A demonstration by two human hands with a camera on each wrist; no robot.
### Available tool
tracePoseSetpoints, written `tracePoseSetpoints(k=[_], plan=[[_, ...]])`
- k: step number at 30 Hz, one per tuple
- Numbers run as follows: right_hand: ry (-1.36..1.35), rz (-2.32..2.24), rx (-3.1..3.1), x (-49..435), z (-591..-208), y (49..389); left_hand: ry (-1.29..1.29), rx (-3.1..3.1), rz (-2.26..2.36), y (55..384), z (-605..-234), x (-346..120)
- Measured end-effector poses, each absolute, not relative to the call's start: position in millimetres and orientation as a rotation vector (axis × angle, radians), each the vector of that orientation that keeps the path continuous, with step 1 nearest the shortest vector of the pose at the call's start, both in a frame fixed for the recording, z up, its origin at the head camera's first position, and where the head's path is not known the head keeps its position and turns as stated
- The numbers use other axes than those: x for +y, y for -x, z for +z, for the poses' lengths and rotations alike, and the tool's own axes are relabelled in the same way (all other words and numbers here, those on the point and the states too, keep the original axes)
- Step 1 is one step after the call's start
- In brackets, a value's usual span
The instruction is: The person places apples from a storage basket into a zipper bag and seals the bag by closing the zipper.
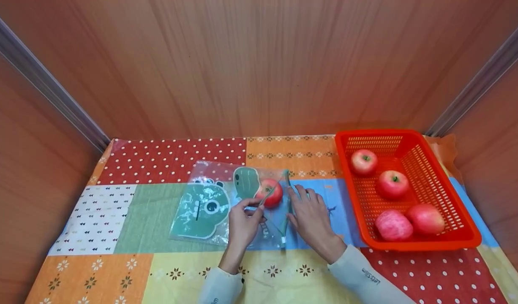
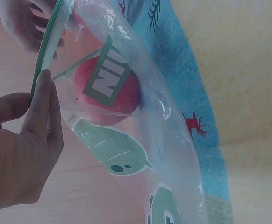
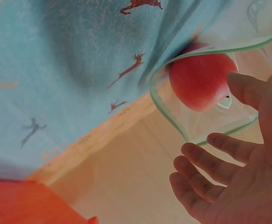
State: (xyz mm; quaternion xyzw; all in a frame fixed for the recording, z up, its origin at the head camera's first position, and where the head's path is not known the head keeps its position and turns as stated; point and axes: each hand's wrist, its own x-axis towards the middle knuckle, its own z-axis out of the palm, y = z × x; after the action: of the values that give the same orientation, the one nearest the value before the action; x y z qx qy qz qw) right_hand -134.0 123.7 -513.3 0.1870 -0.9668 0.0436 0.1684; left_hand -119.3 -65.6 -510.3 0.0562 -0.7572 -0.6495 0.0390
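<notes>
A clear zip bag [image 1: 204, 213] with green cartoon prints lies flat on the patchwork cloth, its green-edged mouth toward the right. Inside, near that mouth, sits a red apple [image 1: 276, 195]. My left hand [image 1: 243, 223] pinches the upper green edge between thumb and fingers and lifts it, as the left wrist view shows. The right hand [image 1: 312, 213] is at the mouth with fingers spread and nothing in its grasp. In the right wrist view its thumb overlaps the apple [image 3: 201, 79], and its fingertips [image 3: 189, 149] are right beside the bag's green rim.
To the right stands an orange-red plastic basket [image 1: 354, 202] holding several apples, among them a pinkish one [image 1: 394, 225] at the near side. Wood-grain panels [image 1: 259, 71] enclose the back and both sides. Patchwork cloth [image 1: 157, 219] covers the table.
</notes>
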Motion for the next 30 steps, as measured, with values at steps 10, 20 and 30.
tracePoseSetpoints(k=[10,20,30], plan=[[-0.523,0.101,-2.744,140.3,-501.0,124.6,-0.162,-2.313,-1.987,119.3,-510.6,-65.5],[-0.496,0.103,-2.756,152.0,-489.5,116.6,-0.158,-2.297,-2.000,120.4,-512.7,-66.1],[-0.481,0.060,-2.782,163.2,-478.2,109.8,-0.191,-2.352,-1.979,119.8,-510.8,-66.7]])
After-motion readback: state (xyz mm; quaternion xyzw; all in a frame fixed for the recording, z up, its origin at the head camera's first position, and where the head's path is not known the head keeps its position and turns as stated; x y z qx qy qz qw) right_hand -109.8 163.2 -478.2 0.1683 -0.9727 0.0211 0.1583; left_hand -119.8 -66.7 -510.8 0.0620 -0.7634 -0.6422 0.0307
